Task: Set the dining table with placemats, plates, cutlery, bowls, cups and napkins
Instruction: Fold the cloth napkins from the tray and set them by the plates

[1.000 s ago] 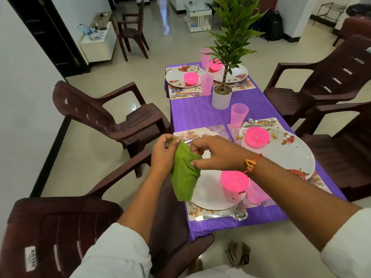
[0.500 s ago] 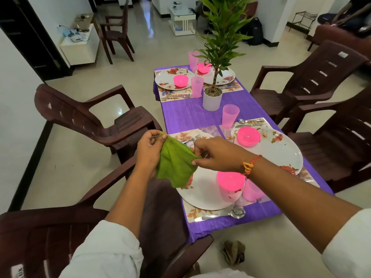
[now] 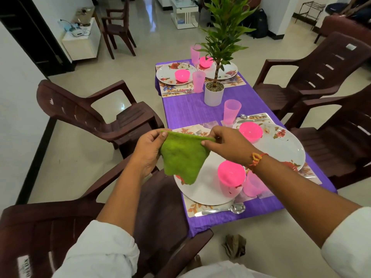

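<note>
Green napkin [image 3: 181,157]: fuzzy cloth, hanging as a rough triangle over the near glossy white plate [image 3: 202,189] on the purple-clothed table [image 3: 192,111]. Left hand [image 3: 148,149] and right hand [image 3: 226,146] each pinch a top corner. Previously bunched and narrower; top edge now spread taut.

green napkin [image 3: 181,157] hung spread by its top edge, pinched between left hand [image 3: 149,151] and right hand [image 3: 226,145], above near white plate [image 3: 204,189]. pink bowl [image 3: 231,173] sat on that plate, pink cup [image 3: 254,184] just beside. spoon [image 3: 230,209] lay on floral placemat [image 3: 190,207].
</note>
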Motion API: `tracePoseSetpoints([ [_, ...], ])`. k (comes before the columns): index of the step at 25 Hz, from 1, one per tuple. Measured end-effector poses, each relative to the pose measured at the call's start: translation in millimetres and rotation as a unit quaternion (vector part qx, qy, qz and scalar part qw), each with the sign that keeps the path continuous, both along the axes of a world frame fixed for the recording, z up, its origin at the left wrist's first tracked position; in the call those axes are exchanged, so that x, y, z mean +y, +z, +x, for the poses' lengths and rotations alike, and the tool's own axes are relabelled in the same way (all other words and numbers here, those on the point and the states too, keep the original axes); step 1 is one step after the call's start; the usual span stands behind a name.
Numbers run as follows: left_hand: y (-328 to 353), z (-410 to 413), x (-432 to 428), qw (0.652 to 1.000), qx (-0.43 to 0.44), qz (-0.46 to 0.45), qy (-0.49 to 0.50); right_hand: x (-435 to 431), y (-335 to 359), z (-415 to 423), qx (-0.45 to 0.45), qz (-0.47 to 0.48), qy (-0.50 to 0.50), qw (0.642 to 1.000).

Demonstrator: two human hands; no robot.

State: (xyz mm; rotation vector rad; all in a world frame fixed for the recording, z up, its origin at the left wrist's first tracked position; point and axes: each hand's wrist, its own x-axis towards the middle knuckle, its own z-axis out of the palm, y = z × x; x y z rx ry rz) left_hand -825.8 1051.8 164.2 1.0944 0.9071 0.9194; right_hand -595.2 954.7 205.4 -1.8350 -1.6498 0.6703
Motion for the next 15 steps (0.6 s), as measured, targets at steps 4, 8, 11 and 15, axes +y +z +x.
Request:
tracePoseSetpoints([
  [4,12.4,7.0,-10.0,0.999,-0.015,-0.027,-0.044,-7.4,-7.2,12.1,0.354,-0.007,-0.014,0.935],
  [8,25.7,29.2,-26.6,0.997,-0.038,-0.052,-0.035,-12.4,-8.5,17.0,0.352,0.000,-0.032,0.935],
  [11,27.4,42.1,-41.5,0.987,-0.101,-0.108,-0.066,-16.4,-6.6,23.0,0.393,0.012,-0.038,0.918],
  [15,8.9,44.9,-59.5,0.972,-0.109,-0.150,-0.144,-25.6,-8.9,39.0,0.461,-0.002,-0.038,0.887],
])
